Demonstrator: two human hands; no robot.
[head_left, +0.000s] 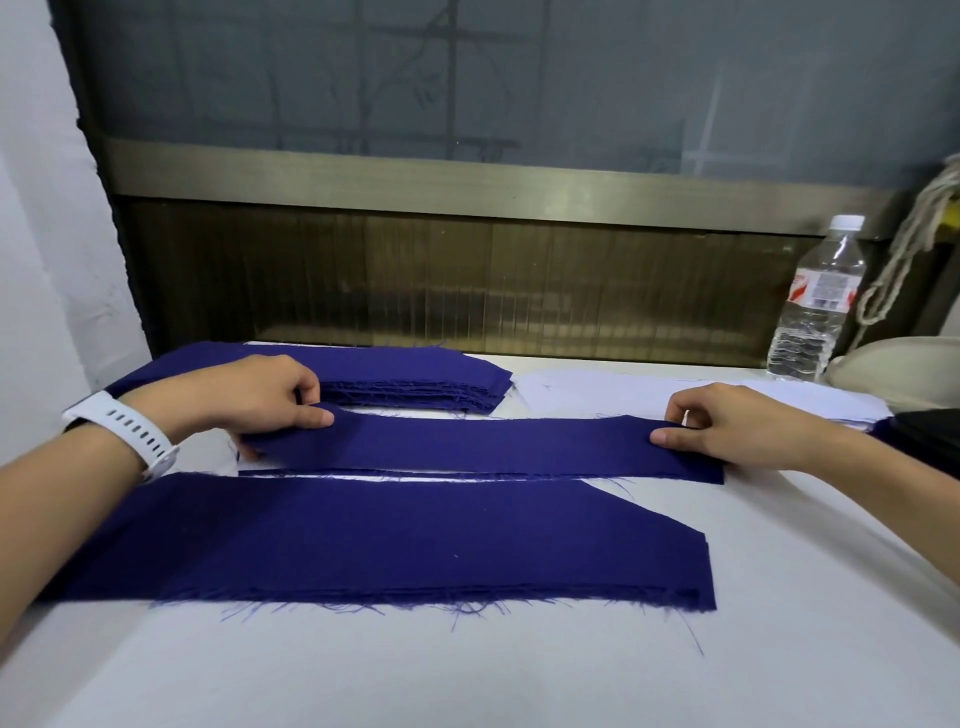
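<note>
A long navy-blue fabric strip lies across the middle of the white table. My left hand pinches its left end between thumb and curled fingers. My right hand pinches its right end the same way. Closer to me lies a wider stack of blue fabric pieces with frayed threads along its near edge. Behind the strip, at the back left, sits another stack of blue pieces.
A clear plastic water bottle stands at the back right beside a beige rope and a cream rounded object. White fabric pieces lie at the back. A dark item sits at the right edge. A brown panel wall backs the table.
</note>
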